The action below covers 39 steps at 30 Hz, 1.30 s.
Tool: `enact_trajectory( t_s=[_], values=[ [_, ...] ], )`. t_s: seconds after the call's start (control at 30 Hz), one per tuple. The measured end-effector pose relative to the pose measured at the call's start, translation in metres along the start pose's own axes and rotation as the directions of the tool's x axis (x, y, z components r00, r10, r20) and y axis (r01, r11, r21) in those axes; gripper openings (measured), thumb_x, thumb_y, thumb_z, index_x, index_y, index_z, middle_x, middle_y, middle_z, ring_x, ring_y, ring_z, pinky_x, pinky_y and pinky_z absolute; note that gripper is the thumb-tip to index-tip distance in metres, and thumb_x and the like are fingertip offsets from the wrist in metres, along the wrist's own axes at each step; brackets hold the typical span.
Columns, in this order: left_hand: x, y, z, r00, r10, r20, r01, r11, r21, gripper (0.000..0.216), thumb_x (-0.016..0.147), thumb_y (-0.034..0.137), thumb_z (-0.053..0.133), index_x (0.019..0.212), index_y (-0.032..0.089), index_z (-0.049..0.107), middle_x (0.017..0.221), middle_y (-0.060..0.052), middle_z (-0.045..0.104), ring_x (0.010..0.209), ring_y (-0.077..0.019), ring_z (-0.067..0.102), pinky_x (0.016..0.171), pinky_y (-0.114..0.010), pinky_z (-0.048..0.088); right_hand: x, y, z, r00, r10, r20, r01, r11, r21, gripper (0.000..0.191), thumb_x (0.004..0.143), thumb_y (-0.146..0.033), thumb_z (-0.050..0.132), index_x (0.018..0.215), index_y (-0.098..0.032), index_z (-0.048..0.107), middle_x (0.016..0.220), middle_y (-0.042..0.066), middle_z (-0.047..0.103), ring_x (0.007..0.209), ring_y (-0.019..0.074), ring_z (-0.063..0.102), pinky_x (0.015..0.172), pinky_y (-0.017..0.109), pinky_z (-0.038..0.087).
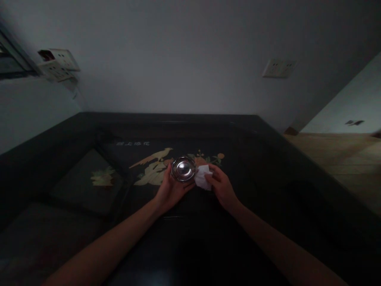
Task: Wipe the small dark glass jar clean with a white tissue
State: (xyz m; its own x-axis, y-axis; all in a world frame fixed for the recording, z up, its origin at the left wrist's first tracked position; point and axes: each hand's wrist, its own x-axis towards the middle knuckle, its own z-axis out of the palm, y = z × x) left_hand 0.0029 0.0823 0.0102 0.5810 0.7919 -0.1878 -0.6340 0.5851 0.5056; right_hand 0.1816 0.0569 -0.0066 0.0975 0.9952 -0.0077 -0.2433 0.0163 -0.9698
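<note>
A small shiny metal dish (183,168) with a scalloped rim rests in my left hand (171,186), whose fingers curl under and around its edge. Close against the dish's right side, my right hand (222,184) pinches a crumpled white tissue (204,177) between thumb and fingers. Whether the tissue touches the rim I cannot tell. Both hands are over a dark tabletop (190,238) decorated with a bird-and-flower picture (156,157); the dish and hands cover part of it.
Behind the table stands a plain grey wall (172,59) with a socket plate (279,68) on the right. More sockets (64,59) are at the upper left. A wooden floor (336,155) shows beyond the table's right edge. The scene is dim.
</note>
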Motion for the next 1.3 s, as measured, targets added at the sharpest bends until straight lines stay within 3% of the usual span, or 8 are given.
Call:
enact_trajectory(
  t_s=[0.13,0.37,0.6,0.83,1.13,1.3],
  values=[
    [0.001,-0.001,0.0,1.0,0.001,-0.006,-0.001,1.0,-0.027,0.061,0.089,0.057,0.043,0.134,0.017,0.045,0.122,-0.014,0.064,0.115,-0.0266,0.059,0.105,-0.042,0.034,-0.002,-0.001,-0.001,0.995,-0.033,0.089,0.035,0.999,-0.023,0.043,0.075,-0.032,0.069,0.116,-0.023,0.06,0.113,0.007,0.069,0.099,0.0223,0.066,0.086,0.038,0.053],
    [0.0,0.001,-0.005,1.0,-0.029,0.006,0.029,0.999,-0.041,0.063,0.084,0.061,0.049,0.133,0.022,0.049,0.12,-0.011,0.066,0.115,-0.0264,0.058,0.105,-0.045,0.033,-0.002,-0.001,-0.002,0.994,-0.034,0.102,0.039,0.998,-0.043,0.045,0.077,-0.036,0.068,0.119,-0.025,0.058,0.116,0.006,0.068,0.102,0.0221,0.065,0.088,0.039,0.053],
    [-0.001,0.001,0.001,0.997,0.03,-0.068,-0.035,0.997,-0.063,0.051,0.085,0.057,0.051,0.12,0.021,0.058,0.116,-0.009,0.067,0.116,-0.0263,0.058,0.104,-0.043,0.036,0.003,-0.004,0.0,0.999,0.028,-0.025,-0.027,0.999,0.043,0.036,0.078,-0.053,0.063,0.093,-0.02,0.067,0.093,0.005,0.072,0.081,0.0198,0.067,0.073,0.033,0.053],
    [-0.003,-0.003,0.001,0.999,0.039,-0.032,-0.039,0.999,0.025,0.051,0.083,0.057,0.055,0.117,0.02,0.06,0.105,-0.009,0.07,0.116,-0.0267,0.057,0.104,-0.041,0.037,0.004,-0.01,-0.002,0.984,0.178,0.029,-0.179,0.984,0.021,0.031,0.065,-0.04,0.079,0.085,-0.018,0.071,0.079,0.002,0.072,0.071,0.018,0.064,0.066,0.029,0.05],
    [0.0,-0.005,-0.002,0.999,0.03,0.011,-0.03,0.999,0.029,0.051,0.082,0.057,0.055,0.114,0.018,0.061,0.097,-0.009,0.072,0.108,-0.0257,0.063,0.102,-0.04,0.039,0.01,-0.012,-0.011,0.988,0.09,-0.127,-0.08,0.994,0.08,0.033,0.063,-0.048,0.079,0.074,-0.021,0.064,0.067,-0.002,0.065,0.061,0.0151,0.059,0.056,0.026,0.047],
    [0.0,-0.006,-0.001,0.998,0.056,-0.008,-0.056,0.997,0.053,0.049,0.082,0.056,0.056,0.113,0.018,0.063,0.095,-0.009,0.073,0.107,-0.0261,0.063,0.103,-0.041,0.039,0.01,-0.01,-0.015,0.986,0.051,-0.161,-0.05,0.999,0.012,0.034,0.064,-0.05,0.078,0.077,-0.021,0.064,0.068,-0.002,0.065,0.058,0.0146,0.057,0.052,0.025,0.044]
  ],
)
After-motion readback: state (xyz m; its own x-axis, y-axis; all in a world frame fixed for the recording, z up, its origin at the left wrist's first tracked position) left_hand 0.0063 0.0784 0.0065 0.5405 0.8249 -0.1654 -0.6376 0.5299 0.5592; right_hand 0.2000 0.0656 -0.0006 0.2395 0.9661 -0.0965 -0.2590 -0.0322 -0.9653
